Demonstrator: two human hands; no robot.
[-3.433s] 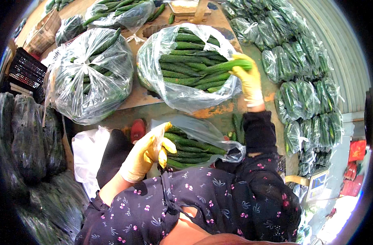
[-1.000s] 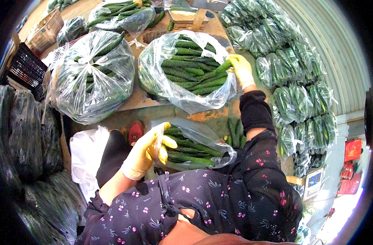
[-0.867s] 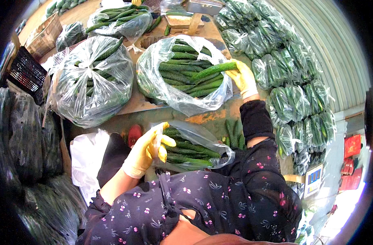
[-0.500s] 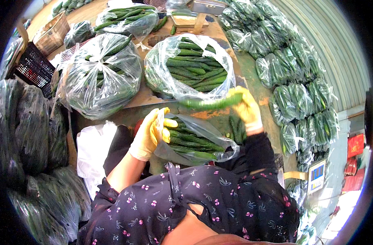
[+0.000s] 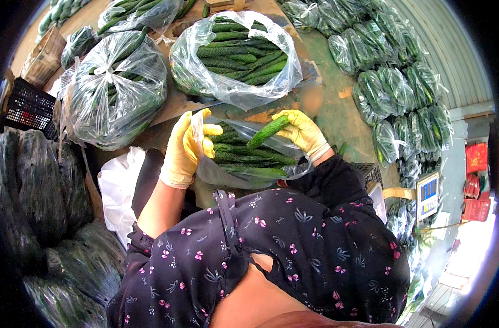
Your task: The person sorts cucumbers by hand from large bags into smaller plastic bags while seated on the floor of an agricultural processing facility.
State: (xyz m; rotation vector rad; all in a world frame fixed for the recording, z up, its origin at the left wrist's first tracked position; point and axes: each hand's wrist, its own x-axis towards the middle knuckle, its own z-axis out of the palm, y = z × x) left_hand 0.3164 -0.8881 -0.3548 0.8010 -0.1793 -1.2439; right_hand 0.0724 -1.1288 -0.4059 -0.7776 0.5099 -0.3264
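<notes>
A clear plastic bag (image 5: pixel 205 170) lies open right in front of me with several dark green cucumbers (image 5: pixel 249 156) inside. My left hand (image 5: pixel 188 147), in a yellow glove, pinches the bag's left rim. My right hand (image 5: pixel 303 133), gloved the same, grips one end of a single cucumber (image 5: pixel 268 132). That cucumber slants down to the left, over the bag's mouth. Farther off stands a large open clear bag (image 5: pixel 179 57) full of cucumbers. A tied clear bag of cucumbers (image 5: pixel 115 90) sits to its left.
Packed bags of cucumbers (image 5: pixel 394 90) are stacked along the right wall. More dark filled bags (image 5: pixel 47 191) pile up at the left. A black plastic crate (image 5: pixel 29 109) and a wooden basket (image 5: pixel 44 57) stand far left. A scale display (image 5: pixel 427 195) is at the right.
My right hand has brought the cucumber from beside the large open bag down toward me, over the small bag. My left hand still holds that bag's rim. The view has shifted.
</notes>
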